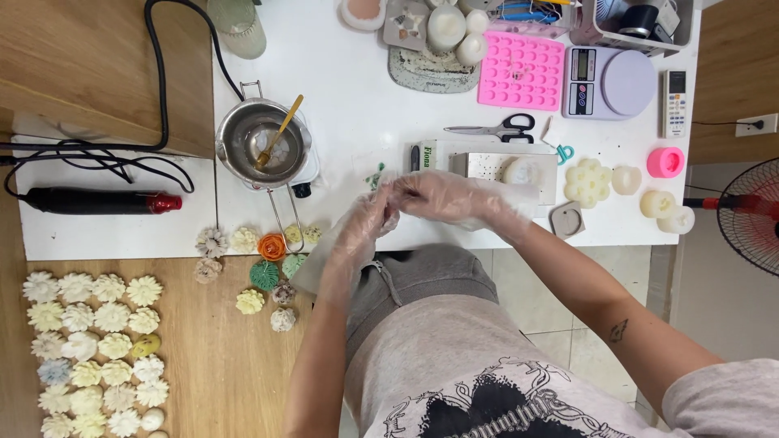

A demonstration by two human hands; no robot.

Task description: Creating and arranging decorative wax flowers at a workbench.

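Both hands wear thin clear plastic gloves and meet above the white worktop edge. The right hand has its fingers curled, pinching the glove at the fingertips of the left hand, whose fingers are loosely bent; neither holds anything else. Just beyond the fingertips lie small green bits. Beyond the right hand rests a metal grater, with scissors farther off. Past the left hand stands a steel pot with a gold spoon. Flower-shaped wax pieces lie well off to the left.
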